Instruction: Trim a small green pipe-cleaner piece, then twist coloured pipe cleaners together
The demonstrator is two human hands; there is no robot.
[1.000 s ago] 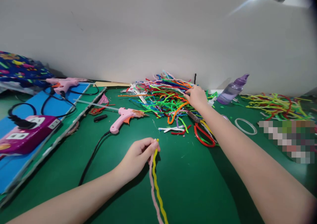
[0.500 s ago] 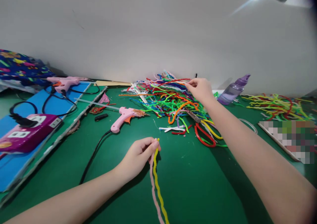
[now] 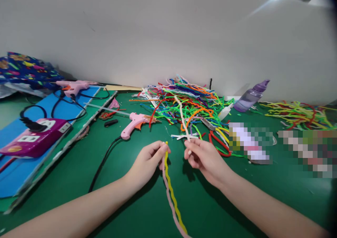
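Pinched in my left hand (image 3: 151, 157) are the upper ends of a yellow pipe cleaner (image 3: 174, 199) and a pink pipe cleaner (image 3: 168, 192), which hang side by side toward me. To its right, my right hand (image 3: 204, 157) is closed on a pale pink-white pipe cleaner (image 3: 181, 115) that points up and away, in front of the pile. A tangled pile of coloured pipe cleaners (image 3: 195, 94) lies beyond both hands. Red-handled scissors (image 3: 219, 146) rest just past my right hand, partly covered by pipe cleaners.
A pink glue gun (image 3: 134, 124) lies left of the pile, its black cord running toward me. A purple power strip (image 3: 39, 136) and another pink glue gun (image 3: 75, 87) sit on a blue board (image 3: 18, 176). On the right are a purple bottle (image 3: 251, 97) and more pipe cleaners (image 3: 302, 113).
My right hand has come back from the pile toward my left hand, bringing a pale pipe cleaner with it. My left hand keeps its hold on the yellow and pink ones.
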